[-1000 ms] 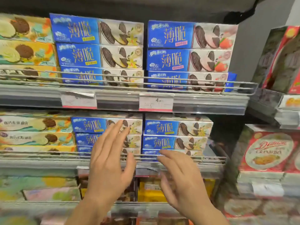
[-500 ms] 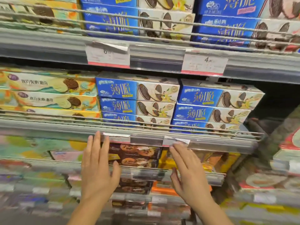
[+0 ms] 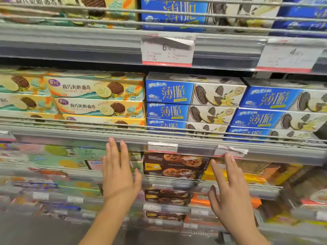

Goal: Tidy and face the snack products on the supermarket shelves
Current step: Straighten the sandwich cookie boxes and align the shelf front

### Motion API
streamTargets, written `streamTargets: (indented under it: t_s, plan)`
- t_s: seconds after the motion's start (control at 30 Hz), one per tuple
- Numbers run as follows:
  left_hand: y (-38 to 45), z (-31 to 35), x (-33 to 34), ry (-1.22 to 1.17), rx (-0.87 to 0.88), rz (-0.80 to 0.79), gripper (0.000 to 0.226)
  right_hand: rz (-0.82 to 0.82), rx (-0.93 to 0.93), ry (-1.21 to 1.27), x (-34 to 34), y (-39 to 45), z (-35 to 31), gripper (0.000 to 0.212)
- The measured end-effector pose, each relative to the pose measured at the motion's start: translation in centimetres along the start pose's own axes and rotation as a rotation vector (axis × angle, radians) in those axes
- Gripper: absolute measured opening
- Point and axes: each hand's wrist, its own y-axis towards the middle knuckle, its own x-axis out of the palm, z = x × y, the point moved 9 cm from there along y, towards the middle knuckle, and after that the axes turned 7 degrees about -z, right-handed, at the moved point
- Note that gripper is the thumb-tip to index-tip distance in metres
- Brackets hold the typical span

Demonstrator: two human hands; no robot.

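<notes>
— Progress check: where are we on this bay?

— Hands first. My left hand (image 3: pixel 120 175) is up flat, fingers straight and a little spread, holding nothing. My right hand (image 3: pixel 230 188) is the same, palm toward the shelving, empty. Neither one touches a box.

— And the stock?

— Above my fingertips, behind the wire rail (image 3: pixel 159 129), sits the tier I judge finished. Over my right hand are two stacks of blue sandwich-cookie boxes (image 3: pixel 192 103), fronts out, edges lined up, stacks just beside each other. Over my left hand and further out to that side are the yellow cookie boxes (image 3: pixel 95 98), also facing forward and stacked square. That row looks done to me.

— So what's left?

— The tier right behind my hands. Between my two hands there's a dark chocolate-chip cookie box stack (image 3: pixel 174 165), front showing. Behind my right hand, yellow-orange boxes (image 3: pixel 247 174) sit at a slant, so I'd say those want straightening. Behind my left hand, the pale green packs (image 3: pixel 58 156) are too blurred for me to judge.

— Below that?

— Lower than my wrists there are more shelves, brown and orange packs, all smeared with motion. I can't tell their state.

— Verdict?

— The row above looks faced; this one and everything under it are still open work, as far as I can judge. Both hands are free for it.
</notes>
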Motion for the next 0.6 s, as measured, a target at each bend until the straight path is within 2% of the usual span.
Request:
streamTargets:
  t_s: [0.13, 0.23, 0.33, 0.47, 0.6]
  plan:
    - [-0.4, 0.4, -0.5, -0.014, 0.028, -0.001, 0.102, 0.042, -0.047, 0.057, -1.6, 0.6, -1.3, 0.071]
    - [-0.7, 0.6, -0.8, -0.007, 0.026, -0.031, 0.106, 0.083, -0.155, 0.108, -2.6, 1.2, -3.8, 0.069]
    - [-0.6, 1.2, -1.1, 0.008, 0.036, -0.042, 0.109, 0.041, -0.238, 0.136, -2.2, 2.0, -7.2, 0.076]
    - [-0.7, 1.5, -1.2, 0.026, 0.049, -0.055, 0.11, -0.097, -0.21, 0.064, 0.8, 3.0, -11.3, 0.09]
    - [-0.8, 0.9, -1.5, 0.035, 0.087, -0.07, 0.109, -0.128, -0.131, 0.03, 2.2, 3.2, -12.4, 0.099]
